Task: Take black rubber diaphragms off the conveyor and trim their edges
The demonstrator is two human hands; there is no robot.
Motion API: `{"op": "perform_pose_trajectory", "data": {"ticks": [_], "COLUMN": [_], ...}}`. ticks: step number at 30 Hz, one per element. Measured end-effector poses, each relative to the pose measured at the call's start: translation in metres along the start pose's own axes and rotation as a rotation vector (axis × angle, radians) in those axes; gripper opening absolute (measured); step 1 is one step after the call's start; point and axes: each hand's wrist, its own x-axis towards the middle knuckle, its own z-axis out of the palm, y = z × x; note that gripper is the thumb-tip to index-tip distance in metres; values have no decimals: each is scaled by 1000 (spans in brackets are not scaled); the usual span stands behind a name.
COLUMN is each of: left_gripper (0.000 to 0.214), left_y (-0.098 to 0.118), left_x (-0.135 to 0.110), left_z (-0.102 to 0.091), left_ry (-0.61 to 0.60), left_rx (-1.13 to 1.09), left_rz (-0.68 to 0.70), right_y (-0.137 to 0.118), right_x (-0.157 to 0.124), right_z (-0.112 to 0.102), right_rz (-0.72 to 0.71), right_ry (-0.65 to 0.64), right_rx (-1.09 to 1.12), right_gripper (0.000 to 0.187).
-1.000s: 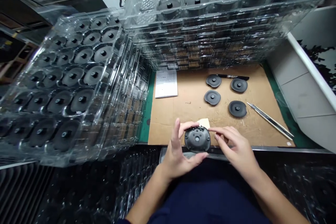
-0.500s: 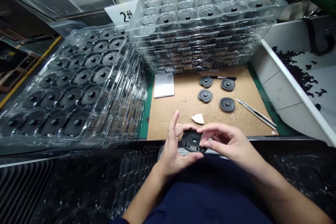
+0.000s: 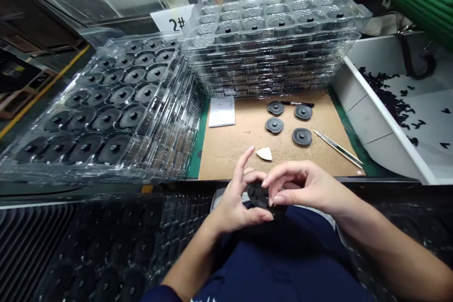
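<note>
Clear blister trays (image 3: 177, 151), stacked ahead and to the left, hold black discs (image 3: 115, 147), one per well. Left hand (image 3: 231, 205) and right hand (image 3: 304, 186) grip another black disc (image 3: 260, 197) between curled fingers (image 3: 279, 184), above the person's lap.

Dark navy top (image 3: 283, 255), plain fabric, small white marking (image 3: 201, 300) at the bottom edge (cut off, unreadable). Navy sleeve (image 3: 157, 292) ends low on the left forearm, rest of that arm bare. Left hand (image 3: 233, 203) and right hand (image 3: 304, 188) bare, fingernails (image 3: 279, 200) trimmed short, right forearm (image 3: 396, 240) bare too.
</note>
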Motion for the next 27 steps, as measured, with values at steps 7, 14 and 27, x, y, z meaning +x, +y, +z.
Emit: {"op": "perform_pose_trajectory", "data": {"ticks": [7, 14, 27], "left_gripper": [115, 111, 114], "left_y": [-1, 1, 17], "left_x": [2, 7, 9], "left_z": [3, 5, 1], "left_ry": [19, 202, 317], "left_rx": [59, 284, 823], "left_rz": [107, 446, 766], "right_y": [4, 6, 24], "right_x": [-7, -23, -40], "right_z": [2, 3, 9], "right_rz": [-7, -149, -370], "right_ry": [28, 246, 333], "right_rx": [-30, -79, -372], "right_gripper": [22, 11, 28]}}
